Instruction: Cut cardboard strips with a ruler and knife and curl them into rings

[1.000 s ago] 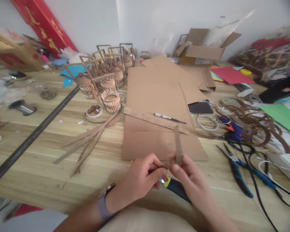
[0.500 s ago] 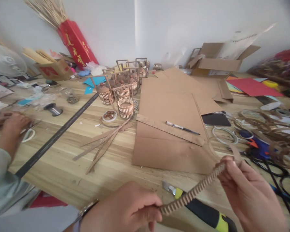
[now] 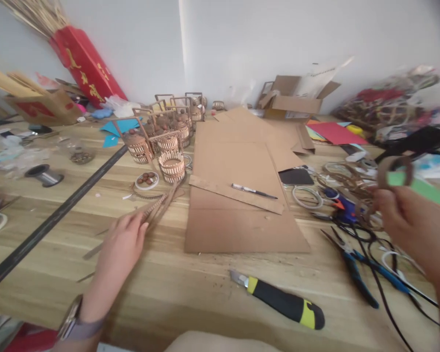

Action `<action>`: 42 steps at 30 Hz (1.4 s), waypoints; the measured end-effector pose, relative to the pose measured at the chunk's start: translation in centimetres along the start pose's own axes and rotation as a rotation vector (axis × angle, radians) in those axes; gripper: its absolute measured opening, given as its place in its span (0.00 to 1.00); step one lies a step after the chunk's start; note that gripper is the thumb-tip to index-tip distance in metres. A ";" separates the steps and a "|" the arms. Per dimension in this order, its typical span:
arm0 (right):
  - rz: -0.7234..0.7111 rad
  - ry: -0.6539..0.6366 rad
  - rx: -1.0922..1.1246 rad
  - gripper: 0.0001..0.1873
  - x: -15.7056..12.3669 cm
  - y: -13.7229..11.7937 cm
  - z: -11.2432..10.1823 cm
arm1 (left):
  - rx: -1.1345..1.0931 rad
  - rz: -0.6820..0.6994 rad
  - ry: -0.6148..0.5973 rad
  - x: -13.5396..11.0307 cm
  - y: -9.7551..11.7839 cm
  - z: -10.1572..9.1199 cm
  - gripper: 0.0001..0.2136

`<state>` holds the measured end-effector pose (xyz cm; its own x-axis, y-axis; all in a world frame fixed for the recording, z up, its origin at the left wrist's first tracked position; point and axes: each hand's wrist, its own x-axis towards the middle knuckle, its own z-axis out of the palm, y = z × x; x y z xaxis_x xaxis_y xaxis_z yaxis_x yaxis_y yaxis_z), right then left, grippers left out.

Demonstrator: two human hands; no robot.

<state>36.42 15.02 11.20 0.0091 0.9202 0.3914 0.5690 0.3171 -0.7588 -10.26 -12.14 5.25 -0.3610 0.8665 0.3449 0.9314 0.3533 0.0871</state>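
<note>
My left hand [image 3: 121, 243] reaches out over the wooden table [image 3: 168, 288] and its fingers rest on the long corrugated cardboard strips [image 3: 157, 208] lying there, fingers closing on them. My right hand [image 3: 407, 220] is raised at the right, closed on a curled cardboard strip [image 3: 394, 168] that loops above the fingers. A watch sits on my left wrist.
A black and yellow utility knife [image 3: 282, 301] lies near the front edge. Flat cardboard sheets [image 3: 242, 195] with a pen [image 3: 253, 191] fill the middle. Small cardboard lanterns [image 3: 161, 139] stand behind. Blue pliers [image 3: 355, 269], cables and tape rings clutter the right. A black bar [image 3: 58, 215] crosses the left.
My hands have parted: the left let go of the ribbed strip and moved left to the strips on the table. The right moved up and right with a curled strip.
</note>
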 end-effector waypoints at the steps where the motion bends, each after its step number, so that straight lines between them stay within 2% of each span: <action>1: -0.074 0.004 -0.282 0.12 0.4 0.0 0.3 | 0.013 0.022 0.038 0.0 0.2 0.2 0.22; 3: -0.294 0.059 -0.582 0.11 0.4 0.2 1.2 | -0.038 0.093 0.084 -0.1 1.0 0.4 0.21; 4: -0.402 0.034 -0.653 0.12 0.1 0.3 2.0 | -0.087 0.142 0.086 -0.2 1.7 0.5 0.20; 5: -0.491 -0.073 -0.687 0.15 -0.4 0.3 2.9 | -0.135 0.196 0.071 -0.1 2.5 0.6 0.20; 8: -0.576 -0.298 -0.684 0.13 -2.0 0.3 6.4 | -0.211 0.363 -0.046 0.1 5.3 1.1 0.21; 11: -0.615 -0.539 -0.682 0.10 -2.7 0.2 10.0 | -0.208 0.437 -0.194 0.3 7.9 1.9 0.14; 12: -0.610 -0.578 -0.686 0.09 -2.6 0.2 10.8 | -0.195 0.440 -0.244 0.3 8.5 2.2 0.11; 16: -0.588 -0.695 -0.681 0.14 -1.1 0.8 12.6 | -0.165 0.444 -0.421 0.3 9.4 2.8 0.14; 21: -0.609 -0.806 -0.641 0.15 0.3 1.2 12.4 | -0.181 0.453 -0.404 0.1 9.0 3.3 0.15; 26: -0.647 -0.854 -0.628 0.16 0.0 1.2 11.7 | -0.134 0.480 -0.369 -0.5 8.9 3.6 0.14; 30: -0.672 -0.887 -0.590 0.16 -0.7 1.6 10.3 | -0.093 0.522 -0.214 -0.7 9.0 2.7 0.13; 34: -0.671 -0.916 -0.521 0.19 -1.5 2.1 8.2 | -0.099 0.509 -0.050 0.2 8.7 2.0 0.16; 36: -0.665 -0.935 -0.489 0.20 -2.0 2.3 7.4 | -0.103 0.511 -0.065 0.8 8.5 2.3 0.15; 42: -0.660 -0.942 -0.522 0.18 -3.6 2.6 6.6 | -0.119 0.517 -0.290 1.2 7.7 4.0 0.16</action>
<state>32.41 14.08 4.35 -0.8656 0.4959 -0.0687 0.4997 0.8471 -0.1808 -3.73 -6.96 2.57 0.1577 0.9821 0.1027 0.9822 -0.1667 0.0861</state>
